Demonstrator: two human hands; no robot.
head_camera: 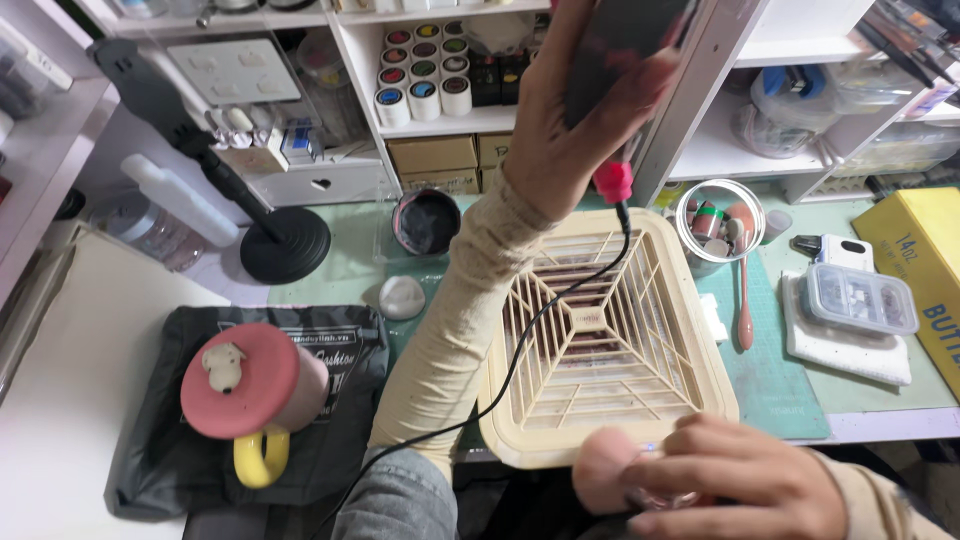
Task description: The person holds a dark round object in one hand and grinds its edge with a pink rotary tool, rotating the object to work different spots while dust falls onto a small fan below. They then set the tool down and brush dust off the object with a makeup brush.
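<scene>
My left hand (570, 130) is raised in front of the white shelves, its cream sleeve running down to the bottom middle. It grips a dark corded handpiece (625, 40) with a pink collar (613, 182) at its lower end. The black cable (540, 325) hangs from there across a beige square grille box (705, 340) on the desk. My right hand (745, 480) is at the bottom edge, just in front of the grille, closed on a pinkish rounded object (603, 466); the rest of that object is hidden by my fingers.
A pink-lidded mug (250, 385) with a yellow handle sits on a dark bag (165, 450) at left. Behind are a black round-based stand (285, 245) and a dark dish (426, 222). At right are a clear cup (718, 222), a pink spoon (745, 310), a clear lidded box (860, 298) and a yellow box (925, 270).
</scene>
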